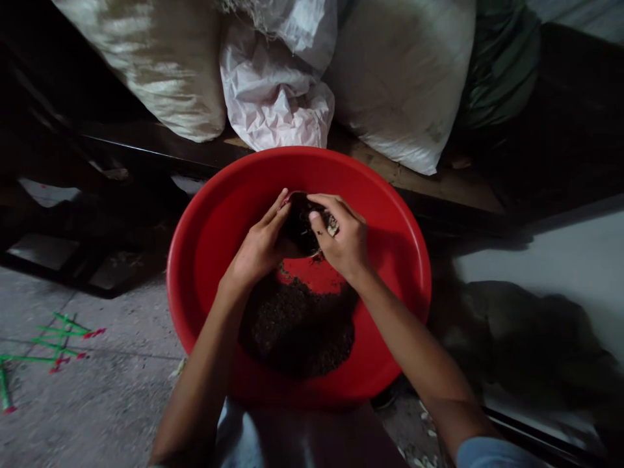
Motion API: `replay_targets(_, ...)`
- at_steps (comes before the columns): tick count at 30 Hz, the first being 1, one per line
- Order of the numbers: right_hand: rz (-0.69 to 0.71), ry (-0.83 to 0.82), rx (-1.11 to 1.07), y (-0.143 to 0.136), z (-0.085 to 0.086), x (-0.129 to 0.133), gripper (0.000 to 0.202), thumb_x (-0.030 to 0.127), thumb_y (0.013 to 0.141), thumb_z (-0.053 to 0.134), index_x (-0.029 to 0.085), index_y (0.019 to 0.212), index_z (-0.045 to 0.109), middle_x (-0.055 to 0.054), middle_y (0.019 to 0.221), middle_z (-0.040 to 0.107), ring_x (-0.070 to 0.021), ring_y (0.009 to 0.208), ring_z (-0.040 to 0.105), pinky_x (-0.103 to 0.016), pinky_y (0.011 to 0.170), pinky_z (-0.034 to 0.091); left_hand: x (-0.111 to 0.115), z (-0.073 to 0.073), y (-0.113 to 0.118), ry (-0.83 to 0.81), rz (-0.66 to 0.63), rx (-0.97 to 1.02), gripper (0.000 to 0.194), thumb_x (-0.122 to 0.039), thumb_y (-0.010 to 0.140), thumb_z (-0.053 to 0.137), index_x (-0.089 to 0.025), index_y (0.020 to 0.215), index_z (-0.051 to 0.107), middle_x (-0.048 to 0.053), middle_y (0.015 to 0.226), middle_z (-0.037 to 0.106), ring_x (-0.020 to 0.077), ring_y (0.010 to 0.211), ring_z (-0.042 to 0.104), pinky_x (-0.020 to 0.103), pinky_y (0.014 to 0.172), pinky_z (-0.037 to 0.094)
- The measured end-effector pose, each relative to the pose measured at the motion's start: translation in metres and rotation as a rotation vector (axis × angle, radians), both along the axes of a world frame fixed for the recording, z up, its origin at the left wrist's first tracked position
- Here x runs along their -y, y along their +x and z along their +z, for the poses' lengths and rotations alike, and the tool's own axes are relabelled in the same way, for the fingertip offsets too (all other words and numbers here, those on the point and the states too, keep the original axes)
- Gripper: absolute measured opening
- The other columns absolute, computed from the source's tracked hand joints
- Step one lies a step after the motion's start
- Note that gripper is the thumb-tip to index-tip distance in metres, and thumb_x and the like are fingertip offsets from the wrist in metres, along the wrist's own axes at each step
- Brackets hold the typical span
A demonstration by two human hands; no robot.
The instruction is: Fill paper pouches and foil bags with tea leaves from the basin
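Above the large red plastic tub [205, 195], my left hand [258, 250] is closed on the side of a dark, round, pot-like container [298, 227], fingers stretched along its edge. It is tilted and dark inside, so its exact kind is unclear. My right hand [344, 240] curls at its right side, thumb and fingers bent around a crumbly clump [333, 224] of soil with pale bits. Loose strands and crumbs hang below the container. Beneath my hands, a heap of dark soil [297, 325] covers the near part of the tub's floor.
Full woven sacks [404, 71] and a crumpled white bag [283, 104] rest on a low wooden ledge [429, 185] behind the tub. Several green sticks with red ends [63, 338] lie on the concrete floor [112, 390] at left. Pale scraps lie at lower right.
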State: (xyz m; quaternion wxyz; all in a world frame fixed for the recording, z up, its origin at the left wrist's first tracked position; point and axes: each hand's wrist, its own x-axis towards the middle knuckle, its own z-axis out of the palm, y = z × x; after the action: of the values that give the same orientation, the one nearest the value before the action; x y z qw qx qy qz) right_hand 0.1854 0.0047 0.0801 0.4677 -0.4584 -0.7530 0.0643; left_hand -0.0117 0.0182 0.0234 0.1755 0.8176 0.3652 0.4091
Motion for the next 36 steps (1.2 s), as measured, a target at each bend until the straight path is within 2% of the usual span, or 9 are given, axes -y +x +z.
replay_targets(5, -0.366, 0.087, -0.174, 0.057, -0.052, -0.017, 0.035, 0.026, 0.104, 0.037, 0.022, 0.125, 0.065, -0.011, 0.118, 0.071, -0.0227, 0.109, 0.07, -0.041, 0.091, 0.06, 0.003, 0.007, -0.01, 0.001, 0.088, -0.062, 0.093, 0.012, 0.077, 0.042, -0.023, 0.163, 0.035, 0.01, 0.175, 0.026, 0.0255, 0.158, 0.035, 0.043, 0.129, 0.041)
replay_targets(7, -0.567, -0.054, -0.039, 0.08, -0.092, -0.031, 0.05, 0.024, 0.102, 0.028, 0.017, 0.145, 0.052, -0.019, 0.139, 0.061, -0.0276, 0.13, 0.06, -0.049, 0.1, 0.057, 0.005, 0.009, -0.017, 0.0, 0.12, -0.078, 0.093, 0.011, 0.078, 0.041, -0.022, 0.164, 0.034, 0.01, 0.175, 0.025, 0.0255, 0.158, 0.035, 0.042, 0.129, 0.041)
replay_targets(9, -0.598, -0.29, 0.176, 0.091, -0.136, -0.045, 0.056, 0.028, 0.101, 0.03, 0.01, 0.15, 0.05, -0.026, 0.146, 0.056, -0.0359, 0.142, 0.05, -0.062, 0.113, 0.045, 0.004, 0.011, -0.025, -0.006, 0.145, -0.087, 0.093, 0.01, 0.077, 0.043, -0.021, 0.164, 0.033, 0.01, 0.175, 0.024, 0.0259, 0.158, 0.035, 0.041, 0.128, 0.041)
replay_targets(12, -0.523, -0.446, 0.265, 0.069, -0.192, -0.059, 0.058, 0.036, 0.1, 0.041, 0.002, 0.143, 0.058, -0.033, 0.145, 0.058, -0.0453, 0.145, 0.045, -0.072, 0.119, 0.031, -0.009, 0.016, -0.034, 0.001, 0.165, -0.092, 0.097, 0.008, 0.075, 0.044, -0.023, 0.165, 0.031, 0.007, 0.175, 0.025, 0.0263, 0.159, 0.032, 0.042, 0.13, 0.037)
replay_targets(16, -0.315, -0.541, 0.373, -0.015, -0.227, -0.061, 0.061, 0.041, 0.108, 0.034, 0.003, 0.151, 0.052, -0.029, 0.16, 0.046, -0.0425, 0.156, 0.031, -0.069, 0.126, 0.018, -0.031, 0.032, -0.044, 0.04, 0.106, -0.126, 0.1, 0.007, 0.075, 0.043, -0.021, 0.168, 0.021, 0.004, 0.176, 0.023, 0.0269, 0.162, 0.022, 0.044, 0.133, 0.029)
replay_targets(20, 0.127, -0.588, 0.452, -0.108, -0.24, -0.039, 0.056, 0.044, 0.109, 0.044, 0.011, 0.152, 0.055, -0.019, 0.163, 0.048, -0.033, 0.158, 0.033, -0.058, 0.131, 0.018, -0.04, 0.044, -0.046, 0.018, 0.065, -0.156, 0.085, 0.003, 0.085, 0.04, -0.02, 0.166, 0.028, 0.001, 0.178, 0.015, 0.0259, 0.163, 0.02, 0.041, 0.132, 0.028)
replay_targets(23, 0.366, -0.63, 0.489, -0.144, -0.243, -0.013, 0.051, 0.051, 0.103, 0.059, 0.022, 0.145, 0.064, -0.011, 0.157, 0.057, -0.0248, 0.147, 0.051, -0.04, 0.123, 0.04, -0.036, 0.038, -0.044, -0.033, 0.073, -0.172, 0.069, 0.005, 0.085, 0.04, -0.024, 0.144, 0.059, -0.005, 0.178, 0.016, 0.027, 0.156, 0.038, 0.04, 0.126, 0.043)
replay_targets(27, 0.422, -0.719, 0.569, -0.138, -0.238, 0.014, 0.038, 0.051, 0.1, 0.065, 0.028, 0.128, 0.076, -0.007, 0.124, 0.078, -0.0235, 0.112, 0.075, -0.031, 0.099, 0.056, -0.022, 0.021, -0.04, -0.038, 0.125, -0.167, 0.061, 0.008, 0.078, 0.045, -0.021, 0.128, 0.068, 0.006, 0.173, 0.03, 0.0274, 0.14, 0.061, 0.041, 0.119, 0.054)
replay_targets(36, 0.371, -0.718, 0.66, -0.084, -0.181, 0.048, 0.028, 0.045, 0.097, 0.066, 0.024, 0.103, 0.083, -0.008, 0.1, 0.083, -0.0255, 0.097, 0.078, -0.032, 0.087, 0.057, 0.004, 0.005, -0.028, 0.022, 0.152, -0.096, 0.076, 0.007, 0.079, 0.044, -0.015, 0.152, 0.045, 0.018, 0.169, 0.037, 0.0254, 0.153, 0.046, 0.041, 0.123, 0.049)
